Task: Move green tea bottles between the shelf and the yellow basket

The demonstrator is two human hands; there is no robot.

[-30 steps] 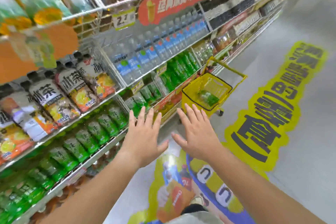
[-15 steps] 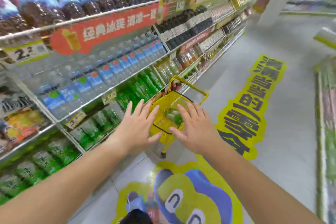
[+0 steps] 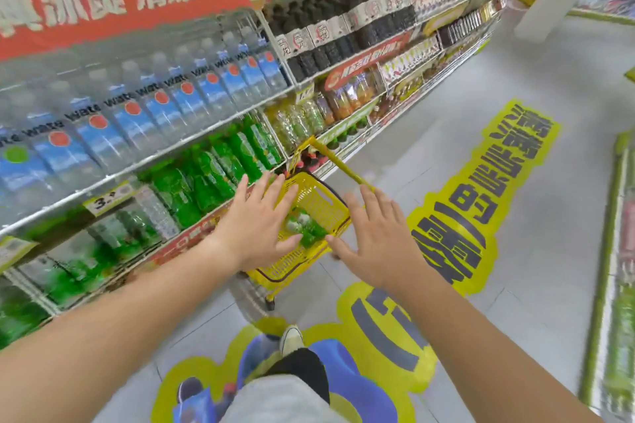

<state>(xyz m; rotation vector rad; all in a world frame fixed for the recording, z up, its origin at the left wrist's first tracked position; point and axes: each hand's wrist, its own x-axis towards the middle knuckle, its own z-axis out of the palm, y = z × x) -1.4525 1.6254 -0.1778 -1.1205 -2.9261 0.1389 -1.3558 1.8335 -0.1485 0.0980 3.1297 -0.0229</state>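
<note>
Two hands are recorded over the aisle floor, both spread with fingers straight and apart, palms turned down, nothing held.

Left hand (image 3: 261,220): seen in front of the near-left rim of the basket; whether it is touched cannot be told.

Right hand (image 3: 374,233): held just beside the basket's right rim, apart from the left hand.

Yellow plastic lattice-walled basket (image 3: 292,268): set on the pale grey tiled floor (image 3: 549,285), just beside the foot of the shelving. Its long yellow handle (image 3: 340,161) is raised and tilted. Green-labelled tea bottles (image 3: 305,227) are lodged inside it; the count is blurred.

White wire shelf (image 3: 144,161): further green tea bottles of clear plastic (image 3: 220,165) are ranked on the tier near the left hand. Clear water bottles with blue labels (image 3: 137,113) are ranked on the tier above, beneath a red banner with white characters (image 3: 120,0). A white price tag (image 3: 106,199) is clipped to the edge under the water bottles. Dark bottles with white labels (image 3: 343,21) are shelved farther along.

Yellow floor sticker with dark characters (image 3: 481,189): laid to the right of the basket.

One pale shoe toe (image 3: 291,336) is shown near the bottom centre.
</note>
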